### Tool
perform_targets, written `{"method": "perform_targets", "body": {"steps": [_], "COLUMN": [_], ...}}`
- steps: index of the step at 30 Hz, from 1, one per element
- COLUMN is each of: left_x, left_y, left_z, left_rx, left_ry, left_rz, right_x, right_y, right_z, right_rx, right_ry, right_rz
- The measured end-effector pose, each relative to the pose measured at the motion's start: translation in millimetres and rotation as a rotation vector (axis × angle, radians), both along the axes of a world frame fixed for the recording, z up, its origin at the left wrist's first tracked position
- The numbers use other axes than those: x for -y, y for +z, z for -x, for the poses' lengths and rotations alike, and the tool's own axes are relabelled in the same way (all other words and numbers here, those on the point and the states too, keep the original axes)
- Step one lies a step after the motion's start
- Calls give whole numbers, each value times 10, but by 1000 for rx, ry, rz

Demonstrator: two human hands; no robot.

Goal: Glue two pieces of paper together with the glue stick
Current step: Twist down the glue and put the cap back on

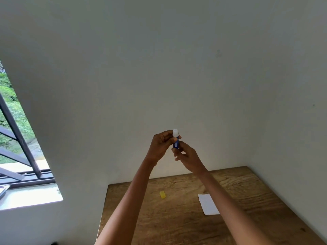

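Note:
I hold a blue glue stick (176,142) upright in the air, well above the table, with its white glue tip (175,132) uncovered. My left hand (160,145) pinches the upper part of the tube. My right hand (188,157) grips its lower end from below. The yellow cap (162,194) lies on the wooden table (177,225), to the left. A white piece of paper (208,204) lies flat on the table to the right, partly behind my right forearm. Whether it is one sheet or two stacked, I cannot tell.
The table stands in a corner, with white walls behind it and on its right. A window with a dark metal frame (23,144) and a white sill (30,197) is at the left.

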State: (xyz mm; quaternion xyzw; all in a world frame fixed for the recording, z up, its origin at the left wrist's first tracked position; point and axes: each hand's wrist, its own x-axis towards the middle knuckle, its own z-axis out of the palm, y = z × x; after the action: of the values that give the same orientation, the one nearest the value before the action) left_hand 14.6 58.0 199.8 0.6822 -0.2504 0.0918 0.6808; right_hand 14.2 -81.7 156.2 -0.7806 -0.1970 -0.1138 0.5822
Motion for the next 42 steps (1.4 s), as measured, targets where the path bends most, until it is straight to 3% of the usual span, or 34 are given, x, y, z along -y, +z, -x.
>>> {"method": "perform_targets", "body": {"steps": [3, 7, 10, 16, 20, 23, 25, 30, 37, 39, 42], "left_x": [-54, -56, -50, -115, -74, -38, -34, -71, -31, -22, -52], "left_y": [6, -52, -57, -104, -97, -82, -61, -59, -59, -32, -18], "left_z": [-88, -130, -154, -227, -215, -206, -199, -201, -176, -168, -171], "left_rx": [6, 8, 11, -10, -8, 0, 7, 29, 37, 45, 52], "left_ry": [-2, 13, 10, 4, 7, -1, -10, -8, 5, 0, 4], "left_rz": [-12, 32, 29, -16, -12, -3, -4, -3, 0, -18, -8], "right_x": [36, -31, -121, -37, -3, -23, -26, 9, -61, -80, -47], "right_y": [17, 3, -40, -22, -53, -67, -62, 0, -20, -17, 39], "right_z": [-68, -142, -148, -236, -246, -224, -229, -238, -204, -215, -207], "right_rx": [1, 238, 254, -51, 161, 229, 222, 75, 262, 216, 96], "right_ry": [49, -267, -361, 62, -255, -416, -380, -20, -450, -386, -124], "right_rz": [36, 121, 69, 65, 216, 213, 197, 106, 223, 163, 110]}}
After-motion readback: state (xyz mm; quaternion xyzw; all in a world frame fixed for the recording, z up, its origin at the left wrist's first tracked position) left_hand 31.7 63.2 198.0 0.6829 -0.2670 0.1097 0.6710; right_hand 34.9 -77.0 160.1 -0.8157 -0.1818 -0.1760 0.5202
